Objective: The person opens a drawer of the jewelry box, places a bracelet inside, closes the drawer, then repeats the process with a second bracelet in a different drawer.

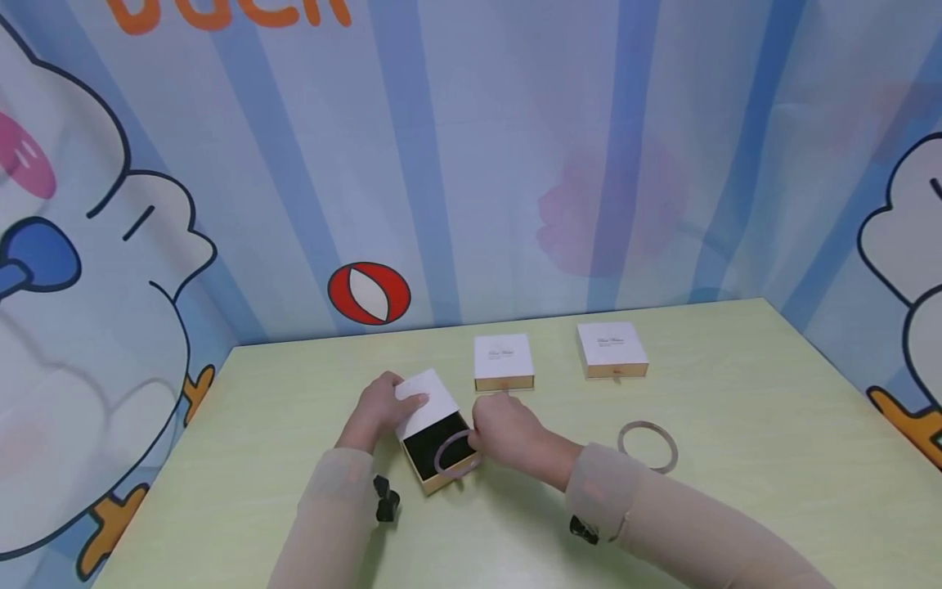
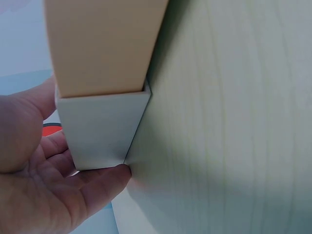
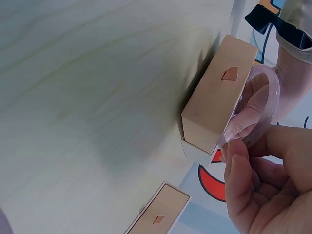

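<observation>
Two hands at work over a small gift box on a pale wooden table. The left hand, at the box's 10 o'clock, grips the white sleeve, thumb across the top and fingers wrapped around the end. The right hand, at 3 o'clock, pinches a pale, translucent bracelet between thumb and forefinger, its other fingers curled in. The bracelet hangs tilted at the box's open end, toward 5 o'clock; whether it touches the dark lining cannot be told.

Seen from the open box, a closed box sits between 1 and 2 o'clock and another closed box at 2 o'clock, each with a white top and a tan front. A second bracelet lies flat on the table at 3 o'clock, beyond the right hand and close to its sleeve.

The work appears partway along: one box is drawn open and one bracelet is in hand, but that bracelet is not laid flat inside and the box is not shut. The second bracelet lies loose, untouched by either hand; what the two closed boxes contain is hidden.
</observation>
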`<state>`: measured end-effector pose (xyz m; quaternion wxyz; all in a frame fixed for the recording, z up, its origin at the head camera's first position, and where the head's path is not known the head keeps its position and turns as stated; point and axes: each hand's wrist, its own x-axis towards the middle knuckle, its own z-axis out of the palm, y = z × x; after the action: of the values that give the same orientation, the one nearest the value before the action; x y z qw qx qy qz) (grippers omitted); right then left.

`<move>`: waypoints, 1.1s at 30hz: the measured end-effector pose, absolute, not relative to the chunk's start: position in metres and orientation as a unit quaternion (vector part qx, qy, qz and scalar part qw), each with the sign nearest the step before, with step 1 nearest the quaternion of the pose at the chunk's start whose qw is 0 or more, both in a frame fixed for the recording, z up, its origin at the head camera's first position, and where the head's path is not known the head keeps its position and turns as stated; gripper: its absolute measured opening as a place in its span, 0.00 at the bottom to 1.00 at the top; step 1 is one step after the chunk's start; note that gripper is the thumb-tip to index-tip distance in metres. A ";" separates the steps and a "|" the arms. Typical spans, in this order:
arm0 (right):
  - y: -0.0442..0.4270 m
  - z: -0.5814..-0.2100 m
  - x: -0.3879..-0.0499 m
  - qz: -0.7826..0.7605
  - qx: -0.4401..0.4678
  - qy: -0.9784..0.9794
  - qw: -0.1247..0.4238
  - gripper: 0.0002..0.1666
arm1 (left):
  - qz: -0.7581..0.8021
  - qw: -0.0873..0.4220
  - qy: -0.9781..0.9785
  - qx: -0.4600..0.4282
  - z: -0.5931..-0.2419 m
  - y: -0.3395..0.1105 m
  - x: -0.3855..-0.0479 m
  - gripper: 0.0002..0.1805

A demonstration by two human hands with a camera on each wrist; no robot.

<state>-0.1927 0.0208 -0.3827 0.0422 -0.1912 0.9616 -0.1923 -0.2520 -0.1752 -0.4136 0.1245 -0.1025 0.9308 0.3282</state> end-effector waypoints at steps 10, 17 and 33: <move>0.012 -0.381 -0.193 -0.172 -0.160 0.970 0.061 0.10 | 0.328 0.125 0.930 -0.107 -0.413 -0.174 -0.252 0.33; 0.007 -0.380 -0.193 -0.140 -0.165 0.975 0.050 0.08 | 0.330 0.124 0.930 -0.106 -0.412 -0.174 -0.252 0.33; -0.003 -0.382 -0.195 -0.103 -0.183 0.977 0.027 0.05 | 0.327 0.124 0.931 -0.109 -0.415 -0.175 -0.253 0.33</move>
<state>-0.1945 -0.0033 -0.3818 0.0275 -0.1829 0.9773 -0.1031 -0.2529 -0.1748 -0.4151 0.1240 -0.1088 0.9307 0.3265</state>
